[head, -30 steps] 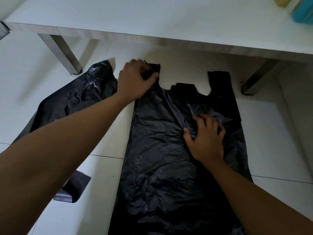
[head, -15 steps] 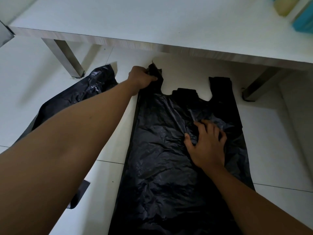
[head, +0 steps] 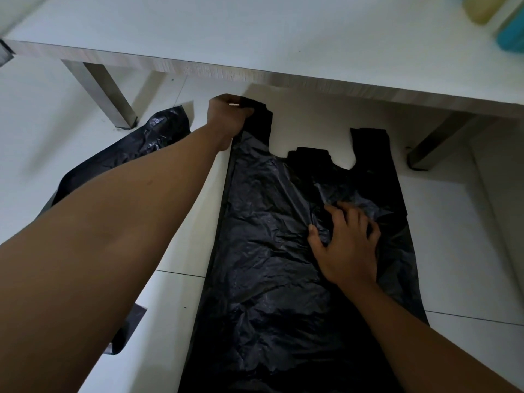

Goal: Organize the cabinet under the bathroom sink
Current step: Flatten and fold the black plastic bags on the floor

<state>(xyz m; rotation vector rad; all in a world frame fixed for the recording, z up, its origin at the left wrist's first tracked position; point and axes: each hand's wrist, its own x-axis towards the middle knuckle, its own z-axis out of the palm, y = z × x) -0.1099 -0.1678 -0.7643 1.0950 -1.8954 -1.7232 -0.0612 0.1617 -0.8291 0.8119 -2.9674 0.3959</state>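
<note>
A large black plastic bag [head: 272, 265] lies flat on the white tiled floor, its two handle loops pointing towards the cabinet. My left hand [head: 228, 116] grips the left handle loop at the far end and stretches it away from me. My right hand [head: 347, 245] presses down on the middle of the bag with spread fingers, where the plastic is wrinkled. The right handle loop [head: 370, 143] lies free on the floor.
A second black bag [head: 136, 148] lies to the left, partly hidden by my left arm. The white cabinet floor panel [head: 255, 32] stands on metal legs [head: 109, 95] [head: 433, 150] just beyond the bag. A yellowish container [head: 482, 7] and a teal one [head: 511, 32] stand at the top right.
My left hand has pulled the left handle loop farther away, towards the cabinet edge, straightening that side. My right hand has stayed pressed on the bag's middle.
</note>
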